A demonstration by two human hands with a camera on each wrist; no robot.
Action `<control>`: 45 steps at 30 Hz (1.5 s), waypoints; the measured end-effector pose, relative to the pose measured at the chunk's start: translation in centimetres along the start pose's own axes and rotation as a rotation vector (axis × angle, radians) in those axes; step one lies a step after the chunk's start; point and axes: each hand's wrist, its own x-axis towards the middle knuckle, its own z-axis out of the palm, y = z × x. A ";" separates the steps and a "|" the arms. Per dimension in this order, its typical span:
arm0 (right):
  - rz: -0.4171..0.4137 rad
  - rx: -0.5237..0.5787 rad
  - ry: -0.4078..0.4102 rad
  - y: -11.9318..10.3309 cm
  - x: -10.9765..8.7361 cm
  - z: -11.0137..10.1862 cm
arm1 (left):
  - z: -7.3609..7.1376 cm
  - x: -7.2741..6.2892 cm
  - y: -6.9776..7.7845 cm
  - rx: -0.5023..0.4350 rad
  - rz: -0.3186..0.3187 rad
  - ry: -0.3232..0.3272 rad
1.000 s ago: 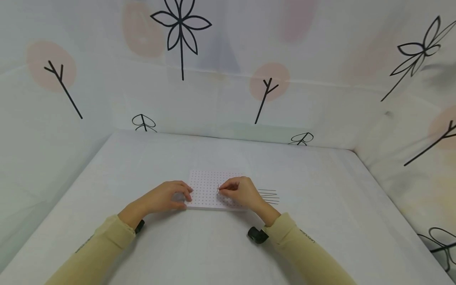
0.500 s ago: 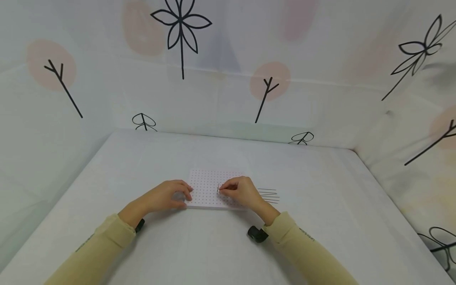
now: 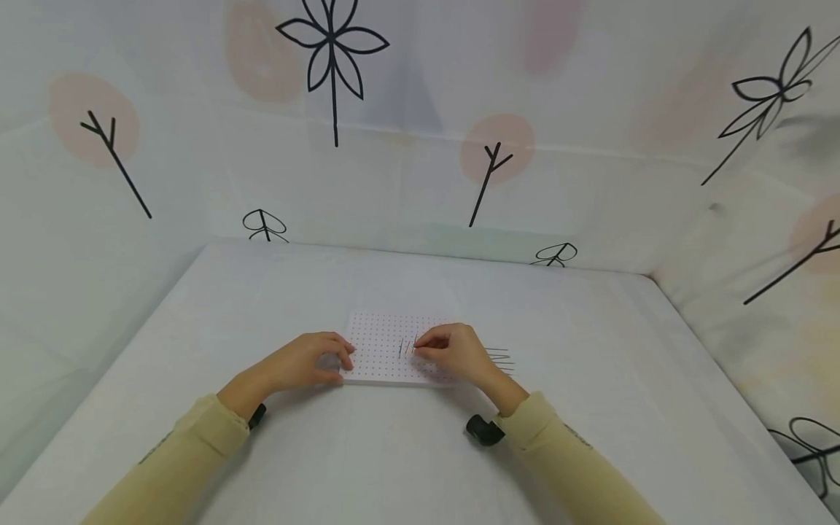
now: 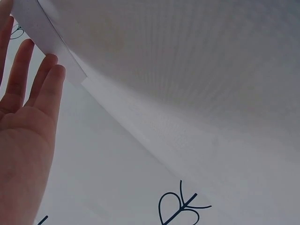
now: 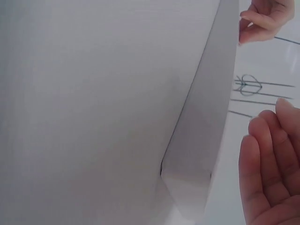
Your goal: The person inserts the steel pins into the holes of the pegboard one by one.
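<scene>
A flat white board (image 3: 374,332) with a grid of small dark holes lies on the table. My left hand (image 3: 308,359) is at its left side, fingertips on the edge and thumb near the front corner; in the left wrist view these fingers (image 4: 44,86) are nearly straight. My right hand (image 3: 456,354), above the board's right half, pinches a thin stick (image 3: 415,340) between thumb and forefinger. Just left of it, thin sticks (image 3: 401,348) stand upright in the board. The right wrist view shows several sticks (image 5: 262,95) jutting from the board near my right fingers (image 5: 255,159).
Several loose thin sticks (image 3: 500,356) lie to the right of the board, partly behind my right hand. A white cloth covers the table (image 3: 367,445). Behind and beside it hang white sheets (image 3: 407,189) with printed plants.
My right hand has shifted slightly right, from beside the left standing stick to another stick farther right. More upright sticks now show. The left hand stays in place.
</scene>
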 end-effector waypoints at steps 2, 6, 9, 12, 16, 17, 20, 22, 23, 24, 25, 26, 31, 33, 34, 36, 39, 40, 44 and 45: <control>0.008 0.000 0.003 0.2 -0.2 -0.3 | 0.0 0.0 0.0 -0.002 -0.001 -0.001; 0.019 -0.001 0.014 0.5 -0.5 -1.0 | -0.1 0.0 0.1 -0.001 0.001 0.002; 0.016 -0.011 0.026 0.8 -0.8 -1.4 | 0.0 0.0 0.1 0.006 0.008 0.009; 0.022 -0.022 0.036 1.2 -1.1 -1.8 | 0.0 0.0 0.0 0.011 0.018 0.017; 0.029 -0.031 0.041 1.7 -1.5 -2.4 | 0.1 0.0 -0.1 0.009 0.016 0.014; 0.028 -0.034 0.042 1.8 -1.6 -2.5 | 0.1 0.0 -0.1 0.004 0.011 0.010; 0.015 -0.046 0.045 2.1 -1.8 -3.0 | 0.1 0.0 -0.1 -0.002 -0.004 0.005; 0.021 -0.041 0.049 2.2 -2.0 -3.3 | 0.2 0.0 -0.1 -0.002 -0.008 0.006; 0.026 -0.039 0.049 2.4 -2.1 -3.4 | 0.2 0.0 -0.1 -0.002 -0.010 0.006; 0.032 -0.033 0.049 2.5 -2.3 -3.5 | 0.2 0.0 -0.1 -0.001 -0.010 0.006; 0.042 -0.029 0.048 2.6 -2.4 -3.7 | 0.2 0.0 -0.1 0.000 -0.013 0.007; 0.049 -0.027 0.047 2.7 -2.5 -3.8 | 0.2 0.1 -0.1 0.003 -0.010 0.007; 0.072 -0.030 0.056 3.3 -3.1 -4.4 | 0.1 0.0 0.0 0.004 -0.004 0.003; 0.079 -0.032 0.056 3.5 -3.3 -4.6 | 0.1 0.0 0.1 0.006 0.001 0.002; 0.082 -0.031 0.053 3.7 -3.5 -4.7 | 0.1 0.0 0.1 0.007 0.001 0.002; 0.093 -0.029 0.047 3.9 -3.7 -4.9 | 0.1 0.0 0.0 0.011 0.001 0.003; 0.097 -0.034 0.038 4.2 -3.9 -5.4 | 0.2 0.0 0.0 0.016 -0.003 0.005; 0.101 -0.034 0.035 4.3 -3.9 -5.5 | 0.2 0.0 0.0 0.019 0.001 0.007; 0.103 -0.059 0.017 4.8 -4.2 -6.0 | 0.2 0.0 0.0 0.018 0.000 0.009; 0.100 -0.065 0.009 5.0 -4.2 -6.2 | 0.2 0.0 -0.1 0.018 0.008 0.010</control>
